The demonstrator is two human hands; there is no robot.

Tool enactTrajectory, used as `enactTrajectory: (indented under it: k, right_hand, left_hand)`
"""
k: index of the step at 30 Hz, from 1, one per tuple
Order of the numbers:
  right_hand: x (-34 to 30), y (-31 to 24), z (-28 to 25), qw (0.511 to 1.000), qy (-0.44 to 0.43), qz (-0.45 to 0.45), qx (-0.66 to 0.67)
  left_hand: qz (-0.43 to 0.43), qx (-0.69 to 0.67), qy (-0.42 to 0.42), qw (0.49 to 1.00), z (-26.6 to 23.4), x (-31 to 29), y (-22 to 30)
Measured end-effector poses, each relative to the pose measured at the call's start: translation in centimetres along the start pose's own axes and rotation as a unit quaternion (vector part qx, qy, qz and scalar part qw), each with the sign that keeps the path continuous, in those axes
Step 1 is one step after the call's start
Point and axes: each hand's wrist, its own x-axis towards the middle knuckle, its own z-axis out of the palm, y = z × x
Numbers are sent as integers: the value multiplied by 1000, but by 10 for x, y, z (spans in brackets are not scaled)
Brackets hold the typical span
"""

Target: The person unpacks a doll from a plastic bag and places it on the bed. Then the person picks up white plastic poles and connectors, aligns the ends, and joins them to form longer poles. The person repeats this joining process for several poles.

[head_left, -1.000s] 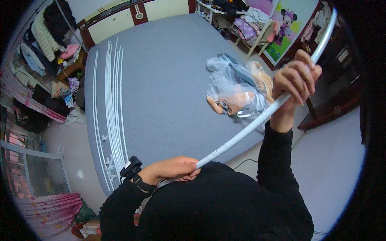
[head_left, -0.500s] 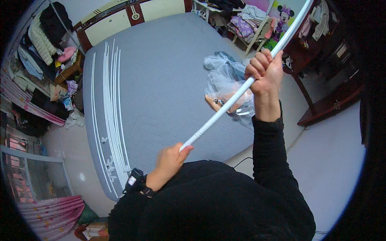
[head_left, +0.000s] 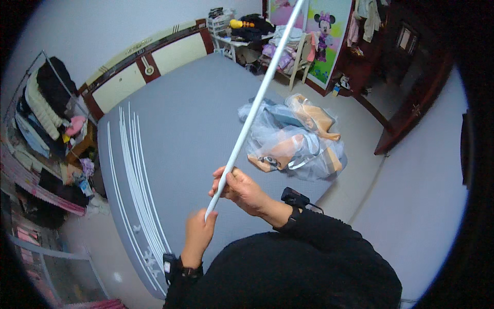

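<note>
A long white pole slants up and away from me, its far end running out of the top of the picture. My left hand is closed round its lower end and somewhat blurred. Just above it, my right hand grips the same pole between thumb and fingers. Below the pole lies a bed with a grey cover. Several thin white rods lie side by side along the bed's left part, with small white plastic connectors near their close end.
A bundle of sheer netting and orange-grey fabric lies on the bed's right side. A clothes rack stands to the left. Beyond the bed are a headboard and a chair piled with clothes. A wall rises at right.
My right hand has come down the pole, close to my left hand. The pole now stands steeper in view. My head view has shifted, showing more of the fabric bundle.
</note>
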Motion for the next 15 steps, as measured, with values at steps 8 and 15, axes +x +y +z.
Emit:
enactTrajectory:
  k: [8,15]
  right_hand:
    - [13,-140,-72,965,93,-227,90]
    - [-15,-213,-111,873,241,-314,285]
  left_hand:
    - [-119,195,9,974,-44,-83,-104]
    - [-300,418,36,857,-137,-138,-240]
